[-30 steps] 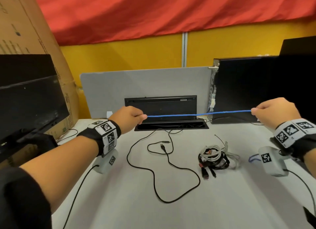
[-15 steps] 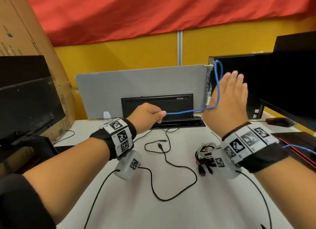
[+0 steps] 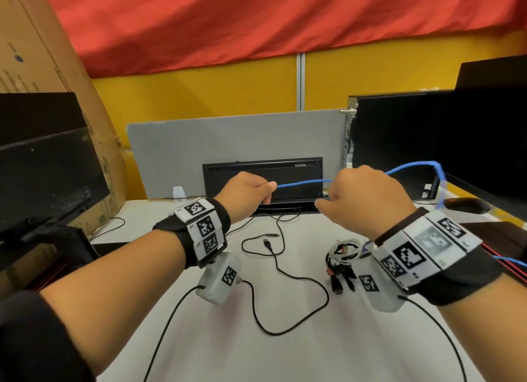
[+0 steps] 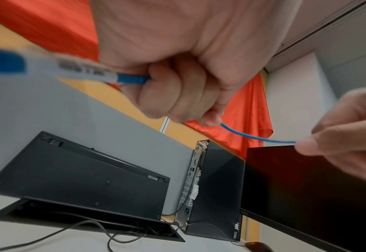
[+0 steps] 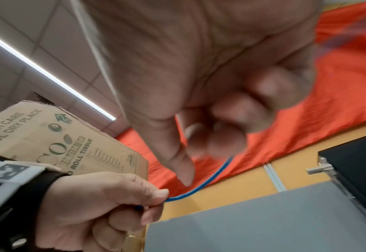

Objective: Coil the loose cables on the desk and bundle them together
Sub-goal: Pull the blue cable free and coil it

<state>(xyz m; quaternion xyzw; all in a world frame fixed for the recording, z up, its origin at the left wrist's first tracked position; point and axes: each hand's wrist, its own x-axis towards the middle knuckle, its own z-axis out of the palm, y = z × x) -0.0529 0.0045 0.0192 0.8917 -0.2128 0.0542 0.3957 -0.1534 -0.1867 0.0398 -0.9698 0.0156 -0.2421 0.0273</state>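
Note:
A thin blue cable [image 3: 302,182] runs in the air between my two hands above the white desk [image 3: 285,347]. My left hand [image 3: 251,190] grips one end in a fist; a labelled tail of the blue cable [image 4: 80,69] sticks out behind it. My right hand [image 3: 365,199], fingers curled, holds the cable close by. Past it the cable arcs to the right [image 3: 413,165] and drops. The right wrist view shows the blue cable [image 5: 199,185] between my left hand [image 5: 112,196] and my right hand [image 5: 220,136]. A loose black cable [image 3: 285,273] lies on the desk beside a coiled bundle [image 3: 342,253].
An open black cable hatch [image 3: 262,176] sits at the back of the desk before a grey divider [image 3: 228,142]. A black PC tower [image 3: 399,142], a monitor and a mouse [image 3: 467,205] stand at the right. Another monitor [image 3: 42,159] and a cardboard box [image 3: 42,53] stand at the left.
The cable was stretched between hands far apart. My right hand then rose flat with the cable looped over it, and has now dropped beside the left hand and closed on the cable.

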